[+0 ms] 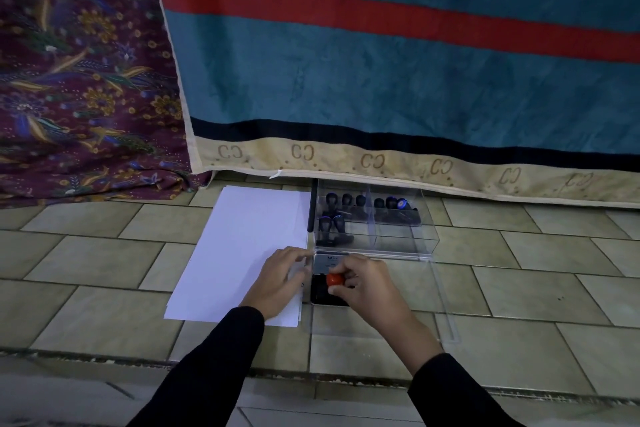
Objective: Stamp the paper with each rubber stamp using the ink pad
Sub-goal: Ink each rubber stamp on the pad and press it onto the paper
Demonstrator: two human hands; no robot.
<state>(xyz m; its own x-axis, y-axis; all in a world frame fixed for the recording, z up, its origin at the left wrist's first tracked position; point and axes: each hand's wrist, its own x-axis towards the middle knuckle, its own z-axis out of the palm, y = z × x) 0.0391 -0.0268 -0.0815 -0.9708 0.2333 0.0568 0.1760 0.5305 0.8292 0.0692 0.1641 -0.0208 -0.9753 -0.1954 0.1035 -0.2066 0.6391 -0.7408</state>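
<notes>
A white sheet of paper (242, 239) lies on the tiled floor. To its right sits an open ink pad (325, 293) with a dark pad and a raised grey lid. My right hand (367, 284) grips a rubber stamp with an orange-red knob (335, 279) and holds it over the dark pad. My left hand (280, 279) rests with relaxed fingers on the paper's right edge, fingertips close to the ink pad lid. Behind the pad a clear plastic box (398, 246) holds several dark stamps (360, 204) standing in rows.
A teal blanket (398, 73) with a red stripe hangs behind the box, its beige hem reaching the floor. Purple floral cloth (79, 80) lies at the back left. A clear lid (443, 319) lies flat right of the ink pad. Beige floor tiles (536, 270) surround everything.
</notes>
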